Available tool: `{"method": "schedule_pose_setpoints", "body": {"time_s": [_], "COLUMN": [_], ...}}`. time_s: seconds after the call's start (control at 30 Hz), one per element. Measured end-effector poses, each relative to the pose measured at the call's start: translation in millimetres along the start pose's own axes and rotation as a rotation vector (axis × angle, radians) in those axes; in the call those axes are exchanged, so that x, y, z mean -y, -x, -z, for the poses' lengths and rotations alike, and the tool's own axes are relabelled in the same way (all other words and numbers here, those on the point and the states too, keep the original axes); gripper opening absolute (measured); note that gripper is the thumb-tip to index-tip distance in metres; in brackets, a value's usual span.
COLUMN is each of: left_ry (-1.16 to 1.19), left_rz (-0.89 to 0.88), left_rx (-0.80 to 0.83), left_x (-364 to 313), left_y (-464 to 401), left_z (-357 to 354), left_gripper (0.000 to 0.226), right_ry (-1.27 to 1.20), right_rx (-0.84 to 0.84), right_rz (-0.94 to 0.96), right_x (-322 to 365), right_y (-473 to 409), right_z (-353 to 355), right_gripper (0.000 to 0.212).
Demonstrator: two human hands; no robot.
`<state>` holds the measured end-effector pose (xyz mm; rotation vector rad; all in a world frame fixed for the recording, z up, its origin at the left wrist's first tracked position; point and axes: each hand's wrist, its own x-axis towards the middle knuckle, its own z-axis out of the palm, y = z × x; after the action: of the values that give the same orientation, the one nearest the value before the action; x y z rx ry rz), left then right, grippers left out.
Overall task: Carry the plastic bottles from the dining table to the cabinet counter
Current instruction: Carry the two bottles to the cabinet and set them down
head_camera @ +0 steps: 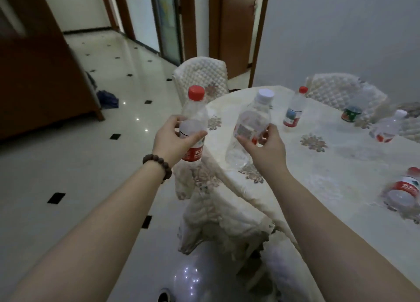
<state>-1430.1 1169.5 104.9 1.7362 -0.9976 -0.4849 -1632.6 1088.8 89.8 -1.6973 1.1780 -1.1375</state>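
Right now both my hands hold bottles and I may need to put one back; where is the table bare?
Barest is the cloth of the dining table between your right hand, the upright red-capped bottle and the lying bottle at the near right edge. The far right is crowded: a green-labelled bottle and another lying bottle.

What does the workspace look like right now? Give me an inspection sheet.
Surface: dining table under a pale floral tablecloth.
Job's things: red-capped bottle in the left hand; white-capped bottle in the right hand; upright red-capped bottle and three more bottles, blurred, on the table.
Clutter: blue cloth on the floor.
Grippers: left hand and right hand each grip a bottle.
Cables: nothing seen.
Surroundings: two quilted chairs, tiled floor, wooden doors. Cabinet counter not identifiable.
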Motion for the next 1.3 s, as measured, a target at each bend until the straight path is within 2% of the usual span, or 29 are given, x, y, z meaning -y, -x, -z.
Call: {"method": "schedule_pose_setpoints", "body": {"time_s": [0.33, 0.63, 0.93, 1.3], "left_ry": [-0.050, -0.046, -0.043, -0.033], "left_rz": [0.205, 0.361, 0.474, 0.498], "left_rx": [-0.364, -0.657, -0.784, -0.766], "left_x": [85, 192, 288, 367], "left_y": [25, 50, 10, -107], "left_z": [175, 334, 490, 600], "left_gripper": [0.062, 0.064, 0.055, 0.053], "right_ry": [-0.112, -0.072, -0.094, -0.103], "right_rx": [0.384, 0.743, 0.881, 0.893], "right_rz": [0.125, 0.165, 0.164, 0.111], "right_x": [73, 108, 161, 192], "right_y": [15, 74, 102, 52], "right_z": [-192, -396, -613, -776], "right_gripper": [0.049, 0.044, 0.048, 0.048]}}
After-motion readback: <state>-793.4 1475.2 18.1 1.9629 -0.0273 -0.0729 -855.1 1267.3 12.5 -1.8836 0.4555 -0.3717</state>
